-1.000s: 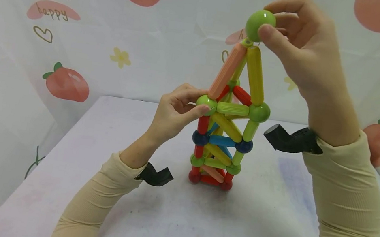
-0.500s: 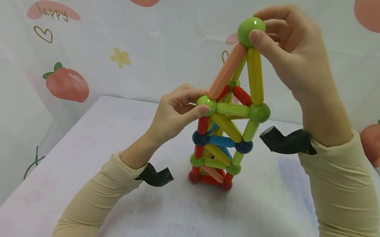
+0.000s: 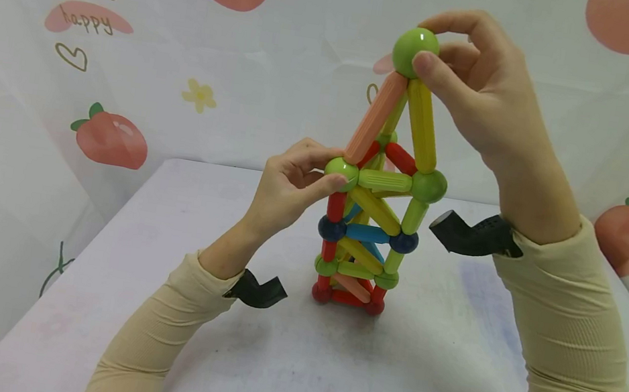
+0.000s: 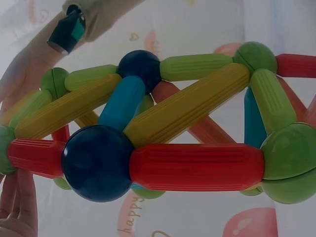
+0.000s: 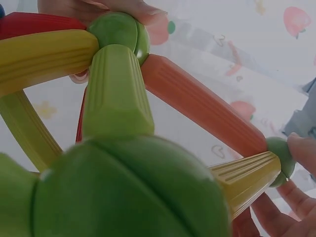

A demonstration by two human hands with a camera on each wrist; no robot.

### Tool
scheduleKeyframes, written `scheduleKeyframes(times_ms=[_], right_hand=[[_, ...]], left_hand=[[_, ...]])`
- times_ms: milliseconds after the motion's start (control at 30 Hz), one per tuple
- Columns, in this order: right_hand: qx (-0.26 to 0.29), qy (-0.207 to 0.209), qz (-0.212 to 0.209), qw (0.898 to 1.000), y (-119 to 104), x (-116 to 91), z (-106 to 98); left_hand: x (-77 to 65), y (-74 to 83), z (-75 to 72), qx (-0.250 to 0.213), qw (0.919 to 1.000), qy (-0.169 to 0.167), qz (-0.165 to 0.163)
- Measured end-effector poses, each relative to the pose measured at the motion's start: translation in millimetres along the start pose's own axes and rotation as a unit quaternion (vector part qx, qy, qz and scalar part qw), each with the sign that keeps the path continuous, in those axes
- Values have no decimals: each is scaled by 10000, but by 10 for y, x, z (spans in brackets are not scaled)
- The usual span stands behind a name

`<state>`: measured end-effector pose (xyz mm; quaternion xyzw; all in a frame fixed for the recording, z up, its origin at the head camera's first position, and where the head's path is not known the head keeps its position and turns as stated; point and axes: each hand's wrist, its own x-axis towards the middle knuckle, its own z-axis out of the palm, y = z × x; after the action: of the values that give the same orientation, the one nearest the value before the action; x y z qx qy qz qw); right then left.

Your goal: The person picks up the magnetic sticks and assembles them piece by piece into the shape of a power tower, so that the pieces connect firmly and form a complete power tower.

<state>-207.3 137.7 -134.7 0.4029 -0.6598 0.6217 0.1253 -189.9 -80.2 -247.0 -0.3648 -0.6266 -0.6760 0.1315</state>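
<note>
A tall tower of magnetic rods and balls (image 3: 376, 209) stands upright on the table in the head view. Its red, green, yellow, blue and salmon rods meet at red, green and dark blue balls. My right hand (image 3: 490, 97) pinches the green ball (image 3: 408, 51) at the peak, where a salmon rod (image 3: 376, 117) and yellow rods (image 3: 422, 127) converge. Lower down, my left hand (image 3: 285, 185) grips the green ball (image 3: 345, 169) at the tower's upper left corner between thumb and fingers. In the right wrist view, the peak ball (image 5: 279, 157) touches the rod ends.
The white table (image 3: 276, 373) extends around the tower's base. Behind it hangs a pale cloth (image 3: 283, 76) printed with fruit, flowers and lettering. A black wrist mount (image 3: 257, 290) juts from the left cuff, and another black mount (image 3: 476, 235) from the right.
My right hand has moved down and left, bringing the green ball from beside the peak onto the rod ends. It has been nearly still since. The left hand and tower have stayed put.
</note>
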Motion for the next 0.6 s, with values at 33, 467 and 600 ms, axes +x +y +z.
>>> scheduleKeyframes(times_ms=[33, 467, 600], right_hand=[[30, -2, 0, 10000, 2, 0, 2], [-119, 96, -139, 9998, 49, 41, -30], [-260, 171, -197, 9993, 98, 69, -76]], left_hand=[[1, -1, 0, -8, 10000, -5, 10], [72, -74, 42, 84, 9998, 104, 175], [134, -118, 59, 219, 9995, 174, 175]])
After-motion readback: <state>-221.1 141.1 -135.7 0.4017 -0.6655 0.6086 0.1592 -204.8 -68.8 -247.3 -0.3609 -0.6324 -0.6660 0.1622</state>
